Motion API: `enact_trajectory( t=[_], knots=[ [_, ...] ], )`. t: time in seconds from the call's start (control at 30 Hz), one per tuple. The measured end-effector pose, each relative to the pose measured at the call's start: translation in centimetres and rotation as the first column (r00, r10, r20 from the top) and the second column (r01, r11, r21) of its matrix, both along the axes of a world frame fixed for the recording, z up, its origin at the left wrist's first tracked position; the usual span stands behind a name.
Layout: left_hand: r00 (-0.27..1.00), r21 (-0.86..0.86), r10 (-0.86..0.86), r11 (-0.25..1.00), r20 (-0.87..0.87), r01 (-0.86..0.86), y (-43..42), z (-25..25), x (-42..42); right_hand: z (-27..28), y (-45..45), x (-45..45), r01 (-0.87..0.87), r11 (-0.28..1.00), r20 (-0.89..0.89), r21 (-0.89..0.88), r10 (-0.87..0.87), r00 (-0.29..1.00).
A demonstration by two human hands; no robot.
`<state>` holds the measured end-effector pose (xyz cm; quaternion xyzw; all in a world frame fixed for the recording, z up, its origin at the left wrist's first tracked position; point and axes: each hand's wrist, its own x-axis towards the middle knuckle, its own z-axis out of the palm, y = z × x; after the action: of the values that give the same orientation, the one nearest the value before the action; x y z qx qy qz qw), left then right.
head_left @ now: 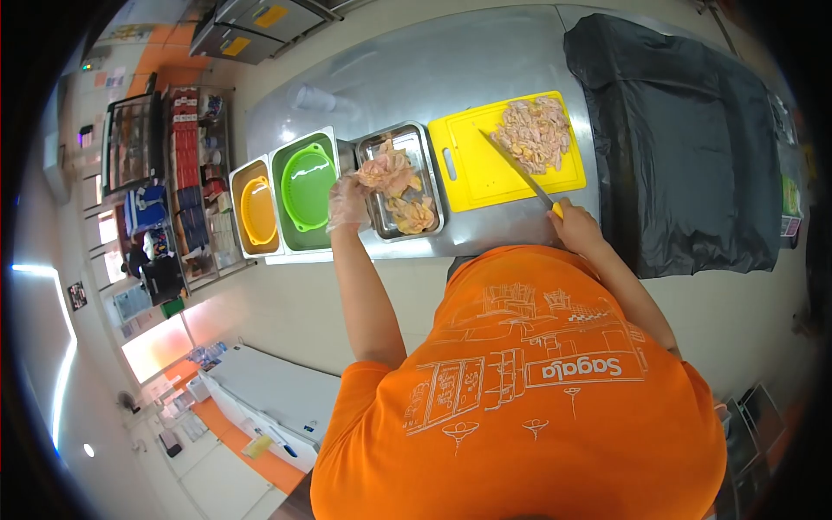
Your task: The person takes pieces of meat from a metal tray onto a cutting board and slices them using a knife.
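Note:
My left hand (348, 204), in a clear plastic glove, is closed on a floppy piece of raw chicken (389, 171) over a steel tray (437, 186). More raw chicken (412, 215) lies at the near end of that tray. My right hand (577, 229) grips the yellow handle of a knife (525, 176), its blade slanting up and left across a yellow cutting board (464, 186). A heap of chopped chicken (533, 132) covers the board's far right part, beside the blade.
Left of the tray, two steel pans hold a green basket (308, 186) and an orange basket (258, 211). A clear cup (314, 98) lies farther back on the steel table (381, 61). Black plastic sheeting (676, 156) covers something bulky at the right.

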<state>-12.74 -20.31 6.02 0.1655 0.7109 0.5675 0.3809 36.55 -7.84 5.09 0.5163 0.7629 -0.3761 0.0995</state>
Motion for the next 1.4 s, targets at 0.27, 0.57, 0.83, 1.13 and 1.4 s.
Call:
enact_trajectory(
  t=[0.27,0.57,0.83,1.13,1.4],
  knots=[
    [0.894,-0.083,-0.101,0.994,-0.438,0.071,1.6,-4.3,-0.2,-0.5,0.9,0.4,0.009,1.0,-0.019,0.027,-0.008,1.0],
    [0.456,-0.528,-0.549,0.829,-0.701,0.187,-0.4,-6.6,2.2,-0.6,0.2,0.4,0.024,1.0,-0.036,0.003,-0.024,0.999],
    [0.153,-0.661,-0.656,0.75,-0.739,0.023,0.2,-7.0,4.4,-0.3,0.5,-0.1,0.02,1.0,-0.032,0.007,-0.02,0.999],
    [0.275,-0.812,-0.81,0.567,-0.518,0.138,2.1,-2.9,4.3,-0.5,0.5,-0.3,0.029,0.999,-0.047,0.02,-0.029,0.998],
    [0.341,-0.866,-0.873,0.439,-0.348,0.24,-0.4,-3.4,10.7,-0.6,0.2,-0.2,0.042,0.999,-0.052,-0.007,-0.043,0.998]
  ],
)
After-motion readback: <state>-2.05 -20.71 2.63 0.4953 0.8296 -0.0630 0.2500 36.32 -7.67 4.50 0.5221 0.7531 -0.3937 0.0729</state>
